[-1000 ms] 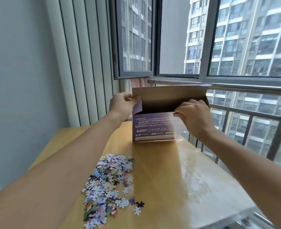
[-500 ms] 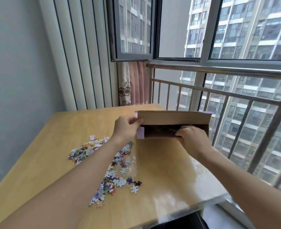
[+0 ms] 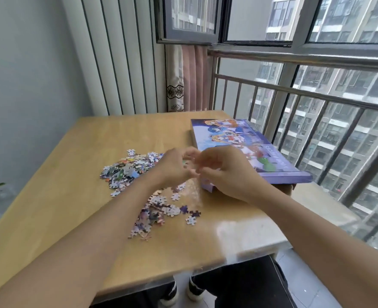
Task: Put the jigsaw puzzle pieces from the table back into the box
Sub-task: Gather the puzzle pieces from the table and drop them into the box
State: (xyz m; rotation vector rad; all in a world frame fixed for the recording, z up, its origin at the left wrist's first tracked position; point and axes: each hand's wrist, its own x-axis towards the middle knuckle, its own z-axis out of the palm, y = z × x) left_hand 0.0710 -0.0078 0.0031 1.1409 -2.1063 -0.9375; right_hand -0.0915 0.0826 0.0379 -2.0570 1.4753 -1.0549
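Both hands are meeting above the table (image 3: 61, 178), the left hand (image 3: 172, 166) and right hand (image 3: 226, 172) blurred, fingers curled toward each other; whether they are gripping anything I cannot tell. Puzzle pieces (image 3: 139, 185) are lying scattered on the table beneath the left arm. The box (image 3: 239, 138) is lying flat, picture side up, just beyond the right hand near the railing (image 3: 317, 94).

A purple puzzle box (image 3: 246, 150) lies flat, picture side up, at the right edge of a wooden table (image 3: 72, 196) beside a railing (image 3: 317, 96). Loose puzzle pieces (image 3: 139, 185) spread to its left. The left hand (image 3: 174, 167) and right hand (image 3: 226, 172) meet above them (fingers blurred, grip unclear).
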